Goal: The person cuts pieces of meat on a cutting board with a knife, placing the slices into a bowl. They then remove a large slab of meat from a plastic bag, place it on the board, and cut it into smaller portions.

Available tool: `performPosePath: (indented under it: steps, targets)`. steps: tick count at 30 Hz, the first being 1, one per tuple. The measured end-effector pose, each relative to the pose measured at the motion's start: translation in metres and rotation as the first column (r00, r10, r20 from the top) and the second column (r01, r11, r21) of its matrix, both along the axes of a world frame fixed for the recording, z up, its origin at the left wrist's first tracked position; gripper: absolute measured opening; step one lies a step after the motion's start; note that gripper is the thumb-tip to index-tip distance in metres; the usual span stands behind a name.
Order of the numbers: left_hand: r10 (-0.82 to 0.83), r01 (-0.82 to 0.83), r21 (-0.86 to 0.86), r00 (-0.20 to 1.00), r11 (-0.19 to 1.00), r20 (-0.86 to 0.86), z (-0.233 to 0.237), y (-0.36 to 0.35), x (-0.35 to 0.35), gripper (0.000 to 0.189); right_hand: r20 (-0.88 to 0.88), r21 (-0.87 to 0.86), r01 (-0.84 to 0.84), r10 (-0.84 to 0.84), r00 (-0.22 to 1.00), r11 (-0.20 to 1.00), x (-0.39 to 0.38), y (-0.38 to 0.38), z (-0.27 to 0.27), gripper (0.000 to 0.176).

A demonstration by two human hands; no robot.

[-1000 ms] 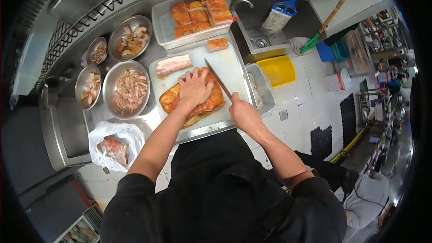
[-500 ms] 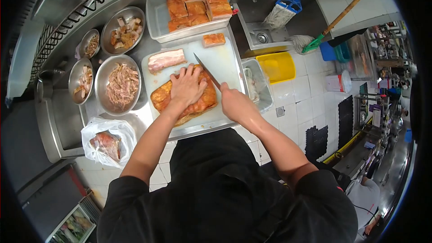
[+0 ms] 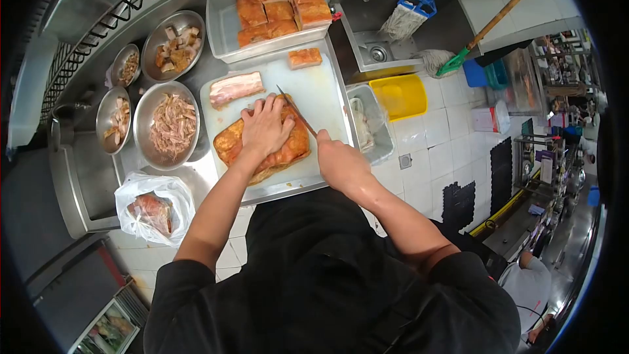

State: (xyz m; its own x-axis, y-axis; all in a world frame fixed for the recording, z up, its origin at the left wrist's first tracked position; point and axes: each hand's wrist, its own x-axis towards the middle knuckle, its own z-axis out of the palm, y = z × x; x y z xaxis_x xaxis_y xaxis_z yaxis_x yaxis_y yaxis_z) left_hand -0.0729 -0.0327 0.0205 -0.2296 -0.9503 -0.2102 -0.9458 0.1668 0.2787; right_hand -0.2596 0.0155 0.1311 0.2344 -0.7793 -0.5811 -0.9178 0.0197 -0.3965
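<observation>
My left hand (image 3: 265, 128) lies with fingers spread on top of a slab of roasted pork belly (image 3: 229, 145) with golden-brown skin. In my closed right hand (image 3: 342, 165) is the handle of a long kitchen knife (image 3: 298, 113). Its blade slants across the slab's far right edge, with the tip pointing away from me. Under the slab is a white cutting board (image 3: 326, 101). Beyond my left hand, a pale, layered strip of pork (image 3: 236, 88) rests on the board. A smaller skin-topped block of pork (image 3: 305, 58) sits near the board's far edge.
Behind the board stands a plastic tub (image 3: 221, 23) of pork blocks. Left are several metal bowls, including one of shredded meat (image 3: 139, 124), and a white plastic bag (image 3: 129, 213) with meat. Right are a grey bin (image 3: 386, 136), yellow basin (image 3: 411, 97), sink (image 3: 362, 38) and mops.
The knife and my right hand have come slightly toward me, along the slab's right edge. My left hand stays on the slab. The whole view has shifted a little.
</observation>
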Motion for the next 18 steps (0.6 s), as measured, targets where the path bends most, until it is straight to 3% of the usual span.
performPosePath:
  steps: [8, 11, 16, 18]
  targets:
    - [0.002, -0.004, 0.04, 0.999, 0.999, 0.052, 0.011, 0.001, -0.004, 0.045, 0.096, -0.107, 0.03, -0.019, 0.995, 0.994, 0.022, -0.025, -0.024, 0.019]
    - [-0.019, 0.024, -0.091, 0.998, 0.996, 0.056, -0.007, 0.005, -0.003, 0.045, 0.028, -0.007, 0.013, -0.013, 1.0, 1.0, 0.012, -0.016, -0.016, 0.02]
    - [-0.024, 0.025, -0.016, 0.999, 1.0, 0.044, 0.005, 0.003, -0.005, 0.05, 0.171, -0.086, 0.05, -0.034, 0.985, 0.995, 0.028, -0.04, -0.046, 0.021]
    - [-0.035, 0.036, -0.017, 0.998, 0.999, 0.044, 0.007, 0.0, -0.008, 0.05, 0.113, -0.049, 0.038, -0.033, 0.993, 0.998, 0.011, -0.012, -0.033, 0.021]
